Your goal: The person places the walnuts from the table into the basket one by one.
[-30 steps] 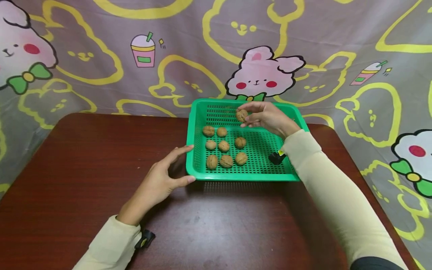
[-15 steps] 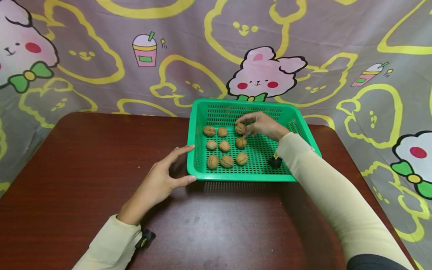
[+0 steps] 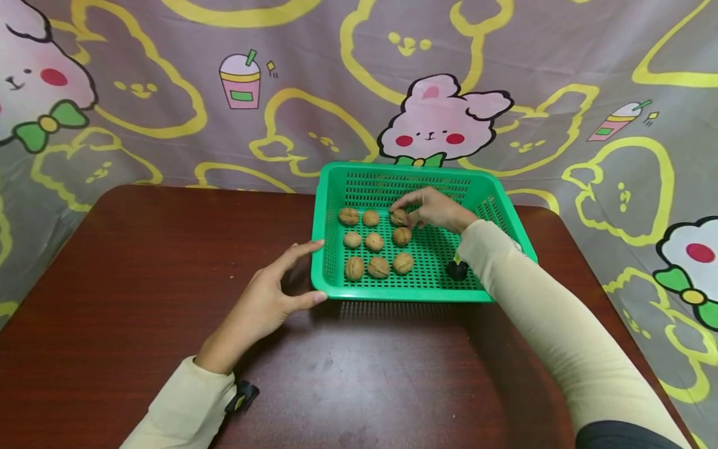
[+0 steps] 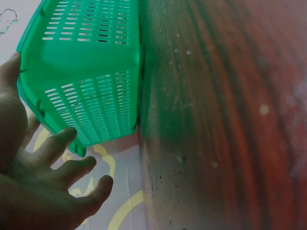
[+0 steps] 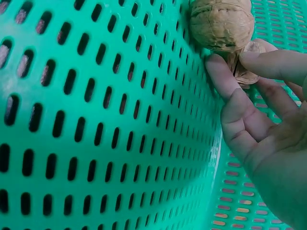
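Inside a green plastic basket [image 3: 392,294], my right hand [image 3: 440,210] pinches a walnut [image 3: 397,217] between thumb and fingers, low at the basket's bottom near the back wall. In the right wrist view that walnut [image 5: 245,76] is partly covered by the fingers, with another walnut [image 5: 222,24] right beside it. Several more walnuts stand in rows in the left half, among them one walnut [image 3: 354,268] at the front left corner. My left hand [image 3: 273,293] has its fingers spread, with thumb and forefinger at the basket's left rim. The left wrist view shows its other fingers [image 4: 79,167] loosely extended outside the basket.
The basket stands on a dark red-brown wooden table [image 3: 168,274], towards its back edge. Behind the table hangs a patterned cloth [image 3: 314,75] with cartoon rabbits. A black wrist camera [image 3: 457,270] on the right arm overlaps the basket's right part.
My right hand has lowered the walnut from above the basket's back part down to its bottom, behind another walnut. My left hand has stayed at the rim.
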### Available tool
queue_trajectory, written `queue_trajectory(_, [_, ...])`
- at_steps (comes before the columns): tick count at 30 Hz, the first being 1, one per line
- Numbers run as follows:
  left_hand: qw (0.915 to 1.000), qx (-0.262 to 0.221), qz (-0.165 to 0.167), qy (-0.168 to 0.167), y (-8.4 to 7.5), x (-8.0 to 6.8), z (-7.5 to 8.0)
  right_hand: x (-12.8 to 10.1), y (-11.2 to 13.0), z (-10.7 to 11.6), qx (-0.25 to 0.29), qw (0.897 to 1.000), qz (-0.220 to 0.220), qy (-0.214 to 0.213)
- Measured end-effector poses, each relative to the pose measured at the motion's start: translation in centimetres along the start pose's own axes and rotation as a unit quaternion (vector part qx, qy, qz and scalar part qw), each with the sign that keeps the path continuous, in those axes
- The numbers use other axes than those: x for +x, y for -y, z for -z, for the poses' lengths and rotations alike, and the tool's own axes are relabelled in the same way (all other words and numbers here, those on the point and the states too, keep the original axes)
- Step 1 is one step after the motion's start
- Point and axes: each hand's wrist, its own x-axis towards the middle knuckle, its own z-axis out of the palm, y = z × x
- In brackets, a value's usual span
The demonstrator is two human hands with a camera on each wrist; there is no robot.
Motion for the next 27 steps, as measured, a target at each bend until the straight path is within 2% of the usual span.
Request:
queue_trajectory(5, [1.0000, -0.002, -0.004, -0.002, 0.0, 0.0, 0.0, -0.2, 0.3, -0.1, -0.020, 1.000, 0.000, -0.008])
queue_trajectory(18, [1.0000, -0.007, -0.006, 0.002, -0.3, 0.1, 0.0, -0.6, 0.8, 0.3, -0.029, 0.999, -0.004, -0.021])
queue_trajectory(27, [1.0000, 0.004, -0.004, 0.002, -0.3, -0.1, 0.1, -2.1, 1.9, 1.4, -0.039, 0.998, 0.000, -0.046])
